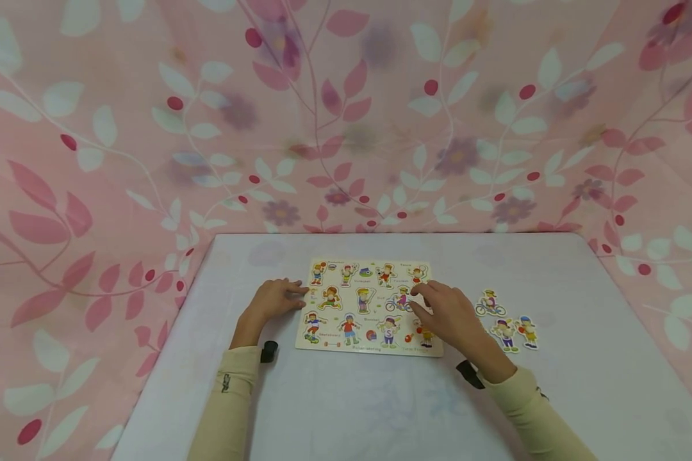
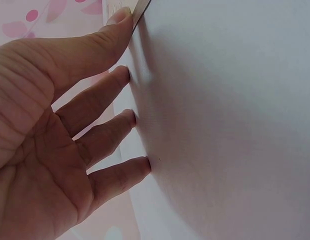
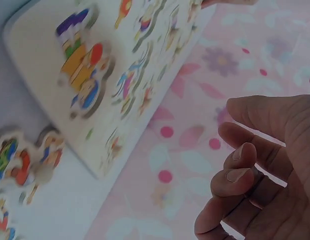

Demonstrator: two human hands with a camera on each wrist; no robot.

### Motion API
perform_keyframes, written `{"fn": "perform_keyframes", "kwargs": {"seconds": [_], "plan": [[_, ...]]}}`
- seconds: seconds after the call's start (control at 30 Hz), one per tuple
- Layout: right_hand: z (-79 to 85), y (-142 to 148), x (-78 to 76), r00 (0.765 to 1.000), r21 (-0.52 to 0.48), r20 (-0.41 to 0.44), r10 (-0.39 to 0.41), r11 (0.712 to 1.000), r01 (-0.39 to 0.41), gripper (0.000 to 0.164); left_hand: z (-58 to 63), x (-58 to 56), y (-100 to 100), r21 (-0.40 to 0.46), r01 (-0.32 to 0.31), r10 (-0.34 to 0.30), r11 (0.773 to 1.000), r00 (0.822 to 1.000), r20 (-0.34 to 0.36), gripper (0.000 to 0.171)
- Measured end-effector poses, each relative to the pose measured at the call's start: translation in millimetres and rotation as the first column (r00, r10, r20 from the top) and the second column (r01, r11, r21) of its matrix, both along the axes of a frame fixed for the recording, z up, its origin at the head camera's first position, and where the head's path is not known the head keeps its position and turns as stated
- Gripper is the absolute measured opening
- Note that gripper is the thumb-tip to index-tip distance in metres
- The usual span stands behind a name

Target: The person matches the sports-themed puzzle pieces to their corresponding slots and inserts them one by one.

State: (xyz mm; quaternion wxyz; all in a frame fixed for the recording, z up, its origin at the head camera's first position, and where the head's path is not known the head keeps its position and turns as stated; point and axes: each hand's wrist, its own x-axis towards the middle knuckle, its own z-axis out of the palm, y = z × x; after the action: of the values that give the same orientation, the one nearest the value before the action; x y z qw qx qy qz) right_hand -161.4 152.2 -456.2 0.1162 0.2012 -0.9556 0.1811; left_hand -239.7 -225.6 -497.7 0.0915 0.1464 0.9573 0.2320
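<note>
A cream wooden puzzle board (image 1: pixel 348 304) with sports figures lies flat on the table. At its left edge is my left hand (image 1: pixel 273 299); in the left wrist view the thumb (image 2: pixel 102 47) rests at the board's edge, and the other fingers stretch apart with their tips at the white cloth. Over the board's right side hovers my right hand (image 1: pixel 446 314), partly covering the figures there. Its fingers (image 3: pixel 240 182) are loosely bent and hold nothing. Right of this hand lie a cyclist piece (image 1: pixel 490 303), a piece with a purple cap (image 1: pixel 504 334) and a yellow-shirted piece (image 1: pixel 527 331).
A white cloth (image 1: pixel 334 410) covers the table. Pink floral fabric (image 1: pixel 346 128) hangs behind it and along both sides. A dark band (image 1: pixel 269 351) sits at the left wrist and another dark band (image 1: pixel 471 374) at the right.
</note>
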Motion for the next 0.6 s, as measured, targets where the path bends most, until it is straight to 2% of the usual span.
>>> {"fn": "perform_keyframes", "kwargs": {"seconds": [0.23,0.4,0.6], "plan": [[-4.5,29.9,-3.3,0.998,-0.002,0.017,-0.062,0.998,0.062,0.022,-0.6,-1.4,0.7,-0.013,-0.009,0.009,1.0,1.0,0.005,0.042],[-10.5,53.5,-7.4,0.989,0.018,0.08,-0.127,0.992,0.126,0.023,1.4,-0.4,1.1,-0.004,-0.013,0.013,1.0,1.0,0.009,0.042],[-19.9,82.7,-13.3,0.966,0.063,0.17,-0.194,0.981,0.185,0.023,1.0,-0.2,1.0,-0.004,-0.007,0.007,1.0,1.0,0.008,0.041]]}}
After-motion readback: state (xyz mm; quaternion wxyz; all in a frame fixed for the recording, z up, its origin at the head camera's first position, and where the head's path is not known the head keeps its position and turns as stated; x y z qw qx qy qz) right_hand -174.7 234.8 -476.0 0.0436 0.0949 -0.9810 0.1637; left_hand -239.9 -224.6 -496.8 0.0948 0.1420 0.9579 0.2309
